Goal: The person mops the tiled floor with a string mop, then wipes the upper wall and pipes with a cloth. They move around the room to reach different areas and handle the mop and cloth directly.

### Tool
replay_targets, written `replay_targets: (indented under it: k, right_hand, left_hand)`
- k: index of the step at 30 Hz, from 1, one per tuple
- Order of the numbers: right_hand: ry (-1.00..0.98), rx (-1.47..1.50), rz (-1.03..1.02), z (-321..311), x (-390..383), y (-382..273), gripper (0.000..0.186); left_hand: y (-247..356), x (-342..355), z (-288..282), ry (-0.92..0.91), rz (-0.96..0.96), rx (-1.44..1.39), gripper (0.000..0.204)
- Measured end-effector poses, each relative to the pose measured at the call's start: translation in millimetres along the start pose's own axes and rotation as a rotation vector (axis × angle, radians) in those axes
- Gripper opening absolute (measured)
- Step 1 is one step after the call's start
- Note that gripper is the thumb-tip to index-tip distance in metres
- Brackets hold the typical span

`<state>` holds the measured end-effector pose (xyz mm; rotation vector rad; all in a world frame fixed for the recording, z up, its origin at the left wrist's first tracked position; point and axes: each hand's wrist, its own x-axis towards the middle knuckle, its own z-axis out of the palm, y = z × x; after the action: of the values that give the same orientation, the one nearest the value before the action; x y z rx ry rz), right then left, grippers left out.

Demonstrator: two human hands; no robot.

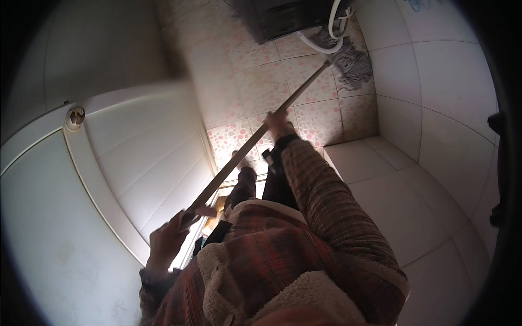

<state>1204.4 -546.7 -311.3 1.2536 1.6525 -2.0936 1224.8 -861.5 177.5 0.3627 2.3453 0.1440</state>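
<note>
A mop with a long handle [234, 162] slants across the view from lower left to upper right. Its grey string head [352, 66] lies on the tiled floor in the far right corner, against the wall and beside a white hose. Near the handle's upper end, my left hand [169, 237] is wrapped round it, close to the white door. Farther down the shaft my right hand [278, 124] grips it as well, with the arm stretched forward. The fingers of both hands are closed on the handle.
A black appliance [291, 19] stands at the far end, with a white hose [321, 48] curling down behind the mop head. On the left is a white door [65, 217] with a round knob [75, 116]. White tiled walls [446, 70] and a tiled ledge [375, 163] bound the right side.
</note>
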Motion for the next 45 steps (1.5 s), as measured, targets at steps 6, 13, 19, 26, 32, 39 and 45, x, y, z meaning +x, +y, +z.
replay_targets:
  k: [6,13,19,26,32,39,45]
  right_hand:
    - [-0.341,-0.188,-0.032,197,-162,82,0.059]
    - [-0.341,0.169,0.537,274,-237,-30,0.09]
    - [-0.111,0.332,0.34,142,-173,-58,0.038]
    - [0.11,-0.778,-0.403,-161,-77,-24,0.013]
    - [0.097,-0.992,-0.599,-179,-35,33,0.017]
    - [-0.086,-0.094,0.072,119,-165,35,0.04]
    - [-0.197,0.427,0.527,202,-239,-25,0.058]
  left_hand:
    - [-73,-163,-37,0.252,-0.294,0.064,0.042]
    - [-105,-221,-98,0.202,-0.316,0.349,0.044]
    - [-79,-92,-115,0.293,0.106,0.471,0.042]
    - [87,79,-30,0.159,0.657,0.683,0.036]
    - [78,79,-23,0.157,0.566,0.724,0.029]
    - [-63,-101,-63,0.21,0.266,0.426,0.052]
    - [-86,-195,-109,0.286,0.026,0.488,0.043]
